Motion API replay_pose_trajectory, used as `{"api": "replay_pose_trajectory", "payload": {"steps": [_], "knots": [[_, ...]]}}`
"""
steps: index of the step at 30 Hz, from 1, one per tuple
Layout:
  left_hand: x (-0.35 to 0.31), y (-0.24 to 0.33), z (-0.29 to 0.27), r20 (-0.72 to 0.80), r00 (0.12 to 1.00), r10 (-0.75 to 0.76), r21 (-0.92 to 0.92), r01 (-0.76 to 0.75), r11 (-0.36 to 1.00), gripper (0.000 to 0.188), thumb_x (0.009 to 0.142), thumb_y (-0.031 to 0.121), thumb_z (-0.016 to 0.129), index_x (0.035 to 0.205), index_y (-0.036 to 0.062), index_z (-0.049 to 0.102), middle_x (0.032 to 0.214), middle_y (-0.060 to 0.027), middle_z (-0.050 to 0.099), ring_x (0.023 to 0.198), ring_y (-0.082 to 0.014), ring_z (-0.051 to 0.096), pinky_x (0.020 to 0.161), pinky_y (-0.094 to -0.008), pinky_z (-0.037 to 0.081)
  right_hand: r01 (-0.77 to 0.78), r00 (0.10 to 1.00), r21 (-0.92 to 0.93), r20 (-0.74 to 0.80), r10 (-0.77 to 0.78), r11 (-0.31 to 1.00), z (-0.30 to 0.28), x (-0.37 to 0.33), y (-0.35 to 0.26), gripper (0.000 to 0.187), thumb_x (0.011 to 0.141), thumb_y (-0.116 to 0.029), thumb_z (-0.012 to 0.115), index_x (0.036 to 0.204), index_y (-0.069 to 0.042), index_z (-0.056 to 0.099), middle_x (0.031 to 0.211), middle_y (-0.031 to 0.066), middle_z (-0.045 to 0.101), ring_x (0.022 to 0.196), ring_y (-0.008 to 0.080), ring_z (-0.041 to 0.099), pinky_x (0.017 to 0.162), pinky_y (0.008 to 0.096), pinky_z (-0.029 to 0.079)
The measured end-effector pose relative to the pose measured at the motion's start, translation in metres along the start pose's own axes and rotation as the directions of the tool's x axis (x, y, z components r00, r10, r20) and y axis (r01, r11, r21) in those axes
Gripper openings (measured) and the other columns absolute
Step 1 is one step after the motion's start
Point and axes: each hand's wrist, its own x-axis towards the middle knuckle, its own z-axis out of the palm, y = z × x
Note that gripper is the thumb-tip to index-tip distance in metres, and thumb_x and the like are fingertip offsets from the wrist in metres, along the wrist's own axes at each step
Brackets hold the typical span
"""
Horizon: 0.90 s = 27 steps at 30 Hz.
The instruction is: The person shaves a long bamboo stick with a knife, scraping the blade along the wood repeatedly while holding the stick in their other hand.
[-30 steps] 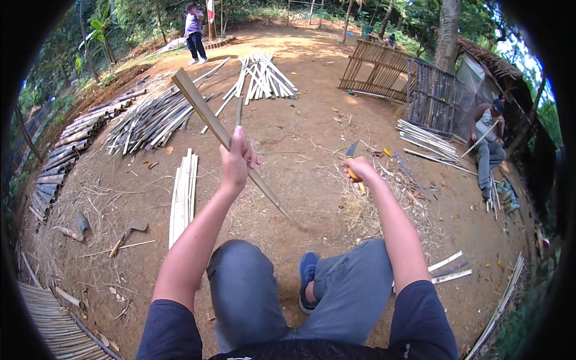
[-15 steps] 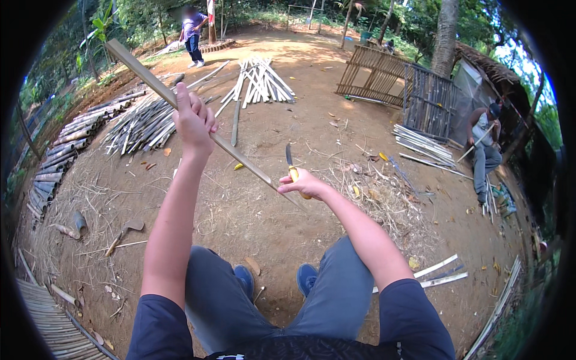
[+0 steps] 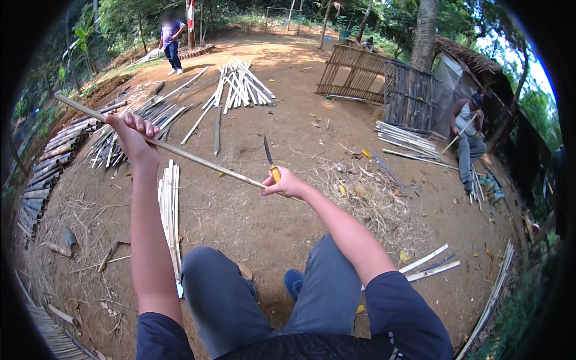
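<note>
My left hand (image 3: 133,138) is raised at the left and grips a long thin bamboo strip (image 3: 186,155), which slants from the upper left down to my right hand. My right hand (image 3: 287,183) holds a knife (image 3: 270,161) by its yellow handle, blade pointing up, and the strip's lower end meets this hand. I sit on bare earth with both knees in grey trousers below the hands.
A small stack of split strips (image 3: 170,207) lies by my left knee. Bamboo piles (image 3: 240,81) and poles (image 3: 51,156) lie farther off. A woven bamboo panel (image 3: 360,75) stands at the back right. A seated person (image 3: 468,135) works at the right; another person (image 3: 171,42) stands far away.
My left hand has drawn the strip further left and lower, so the strip lies flatter. My right hand with the knife has come in to the strip's lower end.
</note>
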Motion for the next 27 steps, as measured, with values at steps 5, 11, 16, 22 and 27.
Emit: {"api": "replay_pose_trajectory", "payload": {"steps": [5,11,16,22,27], "knots": [[-0.003,-0.051,-0.017,0.026,0.997,-0.069,0.199,0.062,0.978,0.054,0.101,0.058,0.036,0.116,0.0077,0.047,0.098,-0.0086,0.058,0.086,-0.0225,0.064,0.083,-0.0359,0.052,0.038,0.989,0.248,-0.147,-0.001,0.968,-0.015,-0.013,0.018,0.066,0.062,-0.016,0.093,0.106,-0.004,0.046,0.098,0.0123,0.067,0.091,0.0175,0.065,0.084,0.0319,0.052],[-0.058,-0.116,-0.015,0.155,0.932,-0.329,0.489,0.217,0.845,0.05,0.106,0.042,0.035,0.141,0.0068,0.039,0.122,-0.0119,0.059,0.109,-0.0214,0.061,0.092,-0.0347,0.051,-0.005,0.98,0.234,-0.191,0.051,0.972,-0.031,-0.026,0.025,0.058,0.069,-0.007,0.088,0.106,-0.005,0.044,0.102,0.0142,0.066,0.093,0.0195,0.067,0.084,0.0317,0.055],[-0.074,-0.132,-0.021,0.143,0.954,-0.263,0.513,0.156,0.844,0.045,0.102,0.027,0.053,0.139,0.004,0.043,0.12,-0.0097,0.06,0.103,-0.0177,0.064,0.087,-0.0315,0.054,-0.023,0.981,0.242,-0.179,0.068,0.97,-0.018,-0.015,0.018,0.056,0.071,-0.006,0.086,0.107,-0.002,0.043,0.103,0.0148,0.066,0.093,0.0195,0.067,0.083,0.0313,0.055],[-0.073,-0.12,-0.041,0.003,0.982,-0.189,0.494,0.163,0.854,0.047,0.099,0.025,0.059,0.137,0.0018,0.045,0.117,-0.0101,0.063,0.101,-0.0167,0.064,0.084,-0.0306,0.056,-0.046,0.989,0.257,-0.124,0.08,0.965,0.002,0.001,0.01,0.057,0.07,-0.01,0.088,0.104,-0.004,0.043,0.1,0.014,0.068,0.092,0.0178,0.067,0.082,0.03,0.054],[-0.07,-0.113,-0.044,-0.044,0.993,-0.108,0.509,0.115,0.853,0.048,0.098,0.025,0.061,0.136,0.0002,0.046,0.113,-0.0102,0.064,0.099,-0.0158,0.064,0.084,-0.0298,0.055,-0.021,0.992,0.276,-0.112,0.054,0.961,0.016,0.011,0.01,0.058,0.07,-0.015,0.089,0.104,-0.006,0.043,0.098,0.0126,0.069,0.091,0.0161,0.066,0.081,0.0288,0.053]]}}
